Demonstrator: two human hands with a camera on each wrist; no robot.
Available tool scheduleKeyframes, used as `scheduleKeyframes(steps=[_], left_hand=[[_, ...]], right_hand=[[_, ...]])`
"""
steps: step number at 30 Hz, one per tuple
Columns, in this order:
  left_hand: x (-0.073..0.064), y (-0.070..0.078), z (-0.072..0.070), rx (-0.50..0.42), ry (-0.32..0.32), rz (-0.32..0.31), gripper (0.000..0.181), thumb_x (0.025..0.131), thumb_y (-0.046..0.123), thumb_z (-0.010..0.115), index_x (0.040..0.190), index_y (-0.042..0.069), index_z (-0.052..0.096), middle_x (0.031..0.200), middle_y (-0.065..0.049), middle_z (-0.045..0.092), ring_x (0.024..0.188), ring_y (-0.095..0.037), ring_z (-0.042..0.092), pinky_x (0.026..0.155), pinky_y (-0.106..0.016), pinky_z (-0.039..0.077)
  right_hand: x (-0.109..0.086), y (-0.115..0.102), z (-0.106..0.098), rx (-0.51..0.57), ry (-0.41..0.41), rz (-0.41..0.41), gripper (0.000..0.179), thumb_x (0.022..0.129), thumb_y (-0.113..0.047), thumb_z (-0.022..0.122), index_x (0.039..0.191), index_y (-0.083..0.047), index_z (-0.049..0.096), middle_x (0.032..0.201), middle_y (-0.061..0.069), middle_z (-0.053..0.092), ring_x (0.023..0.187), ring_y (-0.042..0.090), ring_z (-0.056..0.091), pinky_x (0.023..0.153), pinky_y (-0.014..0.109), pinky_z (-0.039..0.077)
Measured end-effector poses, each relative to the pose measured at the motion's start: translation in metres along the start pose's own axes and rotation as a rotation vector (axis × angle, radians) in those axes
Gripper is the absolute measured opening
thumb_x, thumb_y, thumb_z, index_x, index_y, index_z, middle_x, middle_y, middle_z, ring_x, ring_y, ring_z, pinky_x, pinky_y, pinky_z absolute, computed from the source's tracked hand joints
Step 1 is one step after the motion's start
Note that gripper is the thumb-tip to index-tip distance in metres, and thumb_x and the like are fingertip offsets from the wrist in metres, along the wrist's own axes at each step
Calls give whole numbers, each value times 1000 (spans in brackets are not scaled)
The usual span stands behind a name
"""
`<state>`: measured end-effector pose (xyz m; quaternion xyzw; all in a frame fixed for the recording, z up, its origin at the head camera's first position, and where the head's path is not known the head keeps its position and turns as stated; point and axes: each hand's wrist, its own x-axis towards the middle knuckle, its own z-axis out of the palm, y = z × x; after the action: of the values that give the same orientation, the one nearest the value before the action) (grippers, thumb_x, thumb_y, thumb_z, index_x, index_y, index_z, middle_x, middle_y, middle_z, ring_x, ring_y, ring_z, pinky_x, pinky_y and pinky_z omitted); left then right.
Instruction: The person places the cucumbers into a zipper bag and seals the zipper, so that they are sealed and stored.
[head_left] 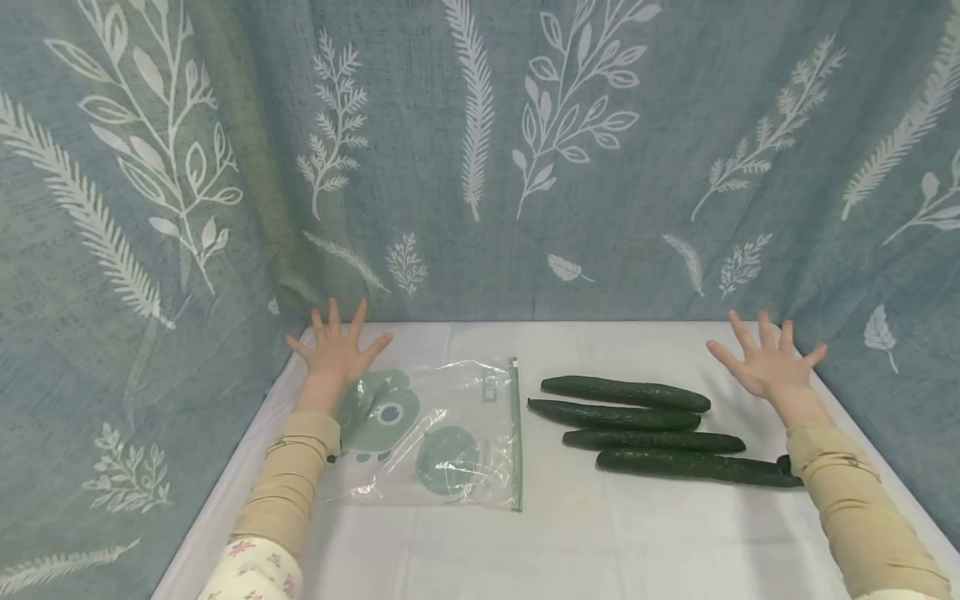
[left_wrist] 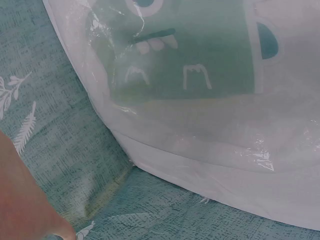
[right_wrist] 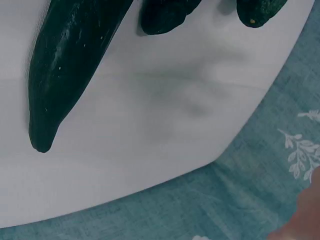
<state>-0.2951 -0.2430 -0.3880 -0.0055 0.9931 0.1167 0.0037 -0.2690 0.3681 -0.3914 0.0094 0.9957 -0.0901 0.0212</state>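
Note:
My left hand (head_left: 335, 357), fingers spread wide, is over the table's far left corner and holds nothing. Beside it lies a clear zip bag (head_left: 468, 433) with a green cartoon print and a green zip edge on its right side; the left wrist view shows the bag's printed figure (left_wrist: 185, 60) up close. At the far right my right hand (head_left: 772, 367) is spread too, with nothing in it. Several dark green cucumbers lie roughly parallel between the bag and my right arm, the rearmost cucumber (head_left: 626, 392) and the nearest cucumber (head_left: 690, 467) among them. One large cucumber (right_wrist: 75, 65) fills the right wrist view's upper left.
A white cloth (head_left: 555, 550) covers the table. Blue-green curtains (head_left: 420, 167) with white leaf prints stand along the back and both sides, right at the table's edges.

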Motion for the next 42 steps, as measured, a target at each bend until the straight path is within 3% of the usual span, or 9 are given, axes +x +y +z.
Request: scheduleKeyframes(steps=[8, 18, 25, 37, 42], left_hand=[[1, 2, 1, 17, 23, 31, 83, 90, 73, 24, 152, 27, -6, 155, -25, -18, 138, -51, -21, 91, -83, -17], [4, 7, 6, 22, 38, 90, 83, 90, 73, 24, 152, 28, -7, 154, -18, -25, 139, -47, -22, 95, -81, -15], [5, 11, 15, 9, 57, 128, 85, 88, 74, 26, 153, 26, -1, 156, -17, -22, 140, -47, -19, 95, -82, -14], [-4, 30, 28, 42, 19, 222, 82, 91, 69, 30, 153, 26, 0, 157, -16, -19, 142, -45, -16, 99, -79, -12], [-8, 38, 30, 60, 25, 257, 81, 90, 71, 30, 152, 31, -3, 158, -13, -17, 143, -43, -15, 102, -77, -13]], right_hand=[[0, -13, 6, 0, -1, -41, 86, 89, -73, 23, 151, -26, -13, 154, 28, -15, 134, 58, -18, 89, 83, -18], [-5, -36, 15, -10, 22, -116, 81, 91, -70, 25, 151, -29, -9, 156, 26, -8, 138, 56, -10, 94, 82, -16], [-11, -49, 26, -30, 42, -187, 78, 92, -67, 29, 153, -29, -4, 159, 20, -4, 141, 52, -4, 98, 81, -12], [-21, -75, 47, -43, 88, -325, 72, 94, -61, 37, 153, -29, 11, 159, 17, 10, 144, 46, 7, 104, 78, -4], [-23, -84, 55, -38, 111, -384, 71, 94, -59, 41, 152, -32, 12, 160, 14, 12, 144, 44, 9, 104, 77, -3]])
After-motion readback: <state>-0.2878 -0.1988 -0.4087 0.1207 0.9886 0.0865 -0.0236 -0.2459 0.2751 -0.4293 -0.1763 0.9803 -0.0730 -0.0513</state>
